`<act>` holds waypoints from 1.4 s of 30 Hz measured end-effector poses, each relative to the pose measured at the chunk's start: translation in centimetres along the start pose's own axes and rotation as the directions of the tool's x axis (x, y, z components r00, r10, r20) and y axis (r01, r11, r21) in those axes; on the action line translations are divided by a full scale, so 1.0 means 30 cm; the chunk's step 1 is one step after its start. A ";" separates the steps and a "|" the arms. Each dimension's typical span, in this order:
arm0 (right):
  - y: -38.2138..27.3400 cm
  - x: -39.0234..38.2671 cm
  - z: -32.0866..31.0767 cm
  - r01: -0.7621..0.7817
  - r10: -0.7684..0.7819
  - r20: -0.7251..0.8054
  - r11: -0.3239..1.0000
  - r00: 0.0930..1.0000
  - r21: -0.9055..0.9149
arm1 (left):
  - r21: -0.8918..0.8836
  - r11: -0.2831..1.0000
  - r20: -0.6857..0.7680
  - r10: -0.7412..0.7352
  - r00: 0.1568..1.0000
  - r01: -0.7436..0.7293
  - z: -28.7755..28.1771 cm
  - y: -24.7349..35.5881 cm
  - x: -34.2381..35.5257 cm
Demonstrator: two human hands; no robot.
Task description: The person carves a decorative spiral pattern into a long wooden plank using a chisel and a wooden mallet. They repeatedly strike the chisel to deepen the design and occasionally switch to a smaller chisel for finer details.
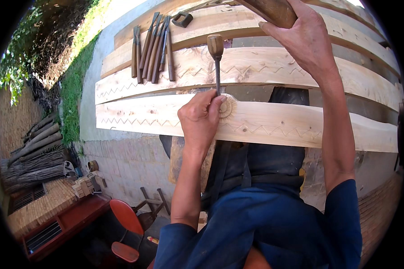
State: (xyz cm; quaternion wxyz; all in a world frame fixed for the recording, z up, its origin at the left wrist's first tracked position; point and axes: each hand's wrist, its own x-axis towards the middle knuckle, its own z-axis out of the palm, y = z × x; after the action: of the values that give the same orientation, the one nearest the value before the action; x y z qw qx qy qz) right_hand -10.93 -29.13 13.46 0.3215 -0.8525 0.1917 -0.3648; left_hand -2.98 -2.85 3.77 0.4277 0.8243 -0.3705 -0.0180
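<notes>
My left hand (201,114) is closed round the metal shaft of a carving chisel (215,47). The chisel stands nearly upright, its wooden handle on top. Its tip is hidden behind my fingers, beside a round carved rosette (229,107) on the nearest pale plank (265,117). Zigzag lines are cut along this plank. Raised at the upper right, my right hand (306,38) grips a thick wooden mallet (274,11), partly cut off by the frame's top. The mallet is apart from the chisel handle.
Several wood-handled chisels (153,49) lie in a group on the planks at the upper left, near a small dark block (182,19). More pale planks (166,67) lie beyond. At the lower left are a red chair (126,217) and stacked poles (36,148).
</notes>
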 end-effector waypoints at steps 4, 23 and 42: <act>0.030 0.042 0.031 0.094 -0.087 0.104 0.993 0.991 -0.067 | -0.010 1.000 -0.007 -0.010 1.000 0.010 0.006 0.003 -0.005; 0.005 -0.025 0.017 0.223 -0.020 0.407 0.861 0.913 -0.458 | 0.011 1.000 -0.001 -0.024 1.000 0.024 -0.002 0.001 -0.012; 0.093 -0.480 -0.158 -0.142 0.258 0.180 0.861 0.949 -0.489 | -0.463 0.855 -0.434 -0.447 0.782 0.231 -0.146 -0.199 -0.077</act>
State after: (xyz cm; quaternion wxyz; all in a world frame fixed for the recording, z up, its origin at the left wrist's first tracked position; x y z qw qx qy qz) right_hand -24.22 -24.97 6.85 0.1625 -0.9176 0.3222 -0.1665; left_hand 0.41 3.77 1.58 0.6551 0.7501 -0.0698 0.0582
